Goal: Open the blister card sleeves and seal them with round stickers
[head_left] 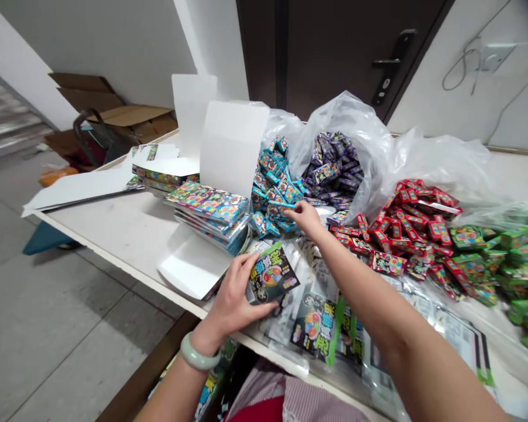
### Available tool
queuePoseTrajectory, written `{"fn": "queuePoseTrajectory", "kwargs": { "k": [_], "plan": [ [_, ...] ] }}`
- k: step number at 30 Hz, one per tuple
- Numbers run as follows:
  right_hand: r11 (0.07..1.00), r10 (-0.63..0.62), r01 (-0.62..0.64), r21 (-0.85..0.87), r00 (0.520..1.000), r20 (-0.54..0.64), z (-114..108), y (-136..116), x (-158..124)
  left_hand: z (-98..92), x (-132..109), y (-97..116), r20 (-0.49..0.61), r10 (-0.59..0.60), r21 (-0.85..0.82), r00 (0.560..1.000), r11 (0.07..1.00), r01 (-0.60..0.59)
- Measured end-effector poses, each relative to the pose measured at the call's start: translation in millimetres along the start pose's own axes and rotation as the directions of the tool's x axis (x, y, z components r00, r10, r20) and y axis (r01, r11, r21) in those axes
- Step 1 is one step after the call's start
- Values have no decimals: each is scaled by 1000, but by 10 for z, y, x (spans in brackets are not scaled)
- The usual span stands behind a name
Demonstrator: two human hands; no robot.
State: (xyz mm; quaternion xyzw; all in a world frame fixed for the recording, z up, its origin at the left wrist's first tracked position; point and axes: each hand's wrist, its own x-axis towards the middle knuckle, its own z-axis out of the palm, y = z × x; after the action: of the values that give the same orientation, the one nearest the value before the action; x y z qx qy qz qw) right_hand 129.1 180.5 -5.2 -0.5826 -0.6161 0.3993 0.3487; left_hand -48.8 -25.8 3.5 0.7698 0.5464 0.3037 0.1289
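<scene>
My left hand [235, 296] grips a dark printed plastic packet [273, 274] near the table's front edge; a pale green bangle [198, 356] sits on that wrist. My right hand [305, 217] reaches forward and pinches a small blue box [284, 206] at the edge of the heap of blue boxes [275, 184]. More printed packets [317, 325] lie flat under my right forearm.
Open clear bags hold purple boxes [332, 167], red boxes [405, 225] and green boxes [510, 258]. A stack of flat colourful cards [211, 211] and white card sheets [233, 143] lie left on the white table [127, 228]. Cardboard boxes [114, 114] stand behind; a dark door [334, 53] is beyond.
</scene>
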Motion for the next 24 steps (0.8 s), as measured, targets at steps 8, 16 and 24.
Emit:
{"fn": "queuePoseTrajectory", "kwargs": {
  "k": [8,16,24],
  "plan": [
    [962,-93,52,267,985,144,-990,293,-974,-41,4,-79,-52,9,23,999,1000,-8],
    [809,-441,527,-260,837,325,-1634,972,-1512,121,125,151,24,113,48,993,992,-114],
    [745,-227,270,-610,962,149,-1260,815,-2086,213,199,227,96,181,62,979,980,-187]
  ]
}}
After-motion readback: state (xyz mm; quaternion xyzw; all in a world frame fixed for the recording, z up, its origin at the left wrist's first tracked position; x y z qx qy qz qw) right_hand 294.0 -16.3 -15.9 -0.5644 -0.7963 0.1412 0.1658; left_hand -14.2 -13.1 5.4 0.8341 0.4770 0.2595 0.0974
